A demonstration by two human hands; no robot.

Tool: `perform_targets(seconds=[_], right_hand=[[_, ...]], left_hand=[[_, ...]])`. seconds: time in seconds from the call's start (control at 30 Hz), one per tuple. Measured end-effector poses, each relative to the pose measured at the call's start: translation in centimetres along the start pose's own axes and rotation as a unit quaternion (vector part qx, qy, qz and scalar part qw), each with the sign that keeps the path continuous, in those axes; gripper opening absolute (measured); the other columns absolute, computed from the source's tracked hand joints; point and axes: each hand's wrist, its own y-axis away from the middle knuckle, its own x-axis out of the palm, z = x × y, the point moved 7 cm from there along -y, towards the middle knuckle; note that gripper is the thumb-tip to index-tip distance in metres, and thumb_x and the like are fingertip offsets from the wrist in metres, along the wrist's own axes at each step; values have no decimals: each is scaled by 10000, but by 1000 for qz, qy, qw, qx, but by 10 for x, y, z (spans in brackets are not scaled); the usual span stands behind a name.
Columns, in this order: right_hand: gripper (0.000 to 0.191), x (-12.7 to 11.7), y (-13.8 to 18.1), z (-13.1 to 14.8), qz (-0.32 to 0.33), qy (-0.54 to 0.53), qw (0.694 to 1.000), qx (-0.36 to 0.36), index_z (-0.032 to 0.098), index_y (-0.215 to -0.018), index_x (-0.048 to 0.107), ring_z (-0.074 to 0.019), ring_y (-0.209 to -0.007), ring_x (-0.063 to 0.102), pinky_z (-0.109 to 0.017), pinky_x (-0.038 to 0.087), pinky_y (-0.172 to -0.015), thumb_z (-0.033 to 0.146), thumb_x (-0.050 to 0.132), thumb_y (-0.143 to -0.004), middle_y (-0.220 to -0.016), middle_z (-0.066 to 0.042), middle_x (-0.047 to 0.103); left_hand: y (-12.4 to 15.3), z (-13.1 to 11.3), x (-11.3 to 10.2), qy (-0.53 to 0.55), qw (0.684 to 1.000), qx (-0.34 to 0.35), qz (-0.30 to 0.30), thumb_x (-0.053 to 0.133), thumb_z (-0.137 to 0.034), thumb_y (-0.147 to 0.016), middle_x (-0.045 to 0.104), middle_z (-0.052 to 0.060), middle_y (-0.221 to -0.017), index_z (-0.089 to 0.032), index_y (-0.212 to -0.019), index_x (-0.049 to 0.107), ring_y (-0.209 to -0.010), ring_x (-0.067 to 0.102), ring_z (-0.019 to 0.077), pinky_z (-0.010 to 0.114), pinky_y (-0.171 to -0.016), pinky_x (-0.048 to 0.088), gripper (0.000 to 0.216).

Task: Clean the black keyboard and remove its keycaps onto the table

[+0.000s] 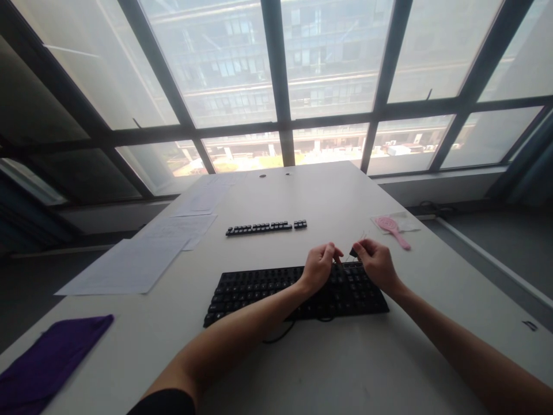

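Both my hands are raised over the far right part of a black keyboard on the table. My right hand is closed, with thumb and finger pinching a small black keycap. Thin wire-like strands show beside its fingertips; what they belong to is unclear. Close by on the left, my left hand has its fingers curled together near the keycap, and anything inside them is too small to make out. Beyond the keyboard lie rows of loose black keycaps, with a small separate group at their right end.
A pink hairbrush lies on a white wrapper to the right. White paper sheets cover the table's left side, with a purple cloth nearer me. The keyboard's cable loops out in front. Large windows stand behind the white table.
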Motion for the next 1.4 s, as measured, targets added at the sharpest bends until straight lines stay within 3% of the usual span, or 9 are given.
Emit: perform_targets(seconds=[0.1,0.27,0.63,0.8,0.9,1.0,1.1,1.3,1.4], right_hand=[[378,2,-1,-11,11,-19,999,43,179,-744,622,-154,-511,512,-270,382,-490,518,575,-905,-570,-6,587],[365,-2,-5,-9,-12,-16,1000,24,187,-730,588,-153,-554,516,-270,403,-532,505,566,-908,-620,-13,595],[288,30,0,0,192,71,978,-41,190,-773,601,-145,-597,478,-265,380,-580,410,512,-936,-642,14,582],[237,28,9,12,202,97,968,-110,206,-747,571,-149,-614,481,-267,379,-592,364,551,-923,-679,12,589],[216,28,20,18,215,98,961,-141,209,-763,574,-158,-638,510,-277,398,-622,329,541,-939,-713,-6,618],[196,27,25,20,193,88,968,-133,206,-804,588,-164,-648,526,-287,409,-637,318,528,-952,-731,-17,622],[174,27,23,22,162,73,978,-112,201,-822,589,-164,-660,527,-287,412,-628,314,539,-944,-755,-18,611],[206,43,18,25,220,71,966,-115,196,-773,582,-160,-674,540,-279,416,-643,318,553,-936,-741,-6,614],[234,42,18,20,190,63,974,-105,192,-753,586,-166,-679,554,-281,418,-652,315,530,-944,-743,-15,636]], left_hand=[[1,0,2,-40,999,-9,8,374,-431,-987,667,39,-664,-133,-790,738,-631,574,150,255,-634,416,510],[4,-3,6,-75,997,-3,27,379,-424,-982,648,23,-634,-143,-778,736,-620,592,152,256,-638,421,498],[3,4,4,-103,995,-5,15,363,-452,-980,626,11,-622,-151,-688,669,-604,571,151,253,-611,398,519],[1,7,2,-126,992,-5,6,348,-430,-980,604,-4,-615,-165,-702,663,-620,563,153,252,-620,383,497],[2,10,4,-155,987,-4,43,365,-408,-970,595,-5,-625,-167,-702,655,-633,546,153,249,-607,358,463],[6,11,4,-220,972,14,86,414,-386,-950,541,-15,-586,-169,-660,616,-587,465,139,253,-570,295,415],[11,10,-2,-264,960,33,90,433,-356,-938,515,-17,-571,-170,-637,590,-568,409,133,261,-560,260,388],[17,5,-3,-272,954,52,118,513,-240,-851,656,19,-772,-190,-818,648,-716,553,171,262,-648,377,148],[20,-3,0,-302,941,87,122,577,-172,-763,678,49,-899,-198,-910,652,-847,587,206,290,-751,426,167]])
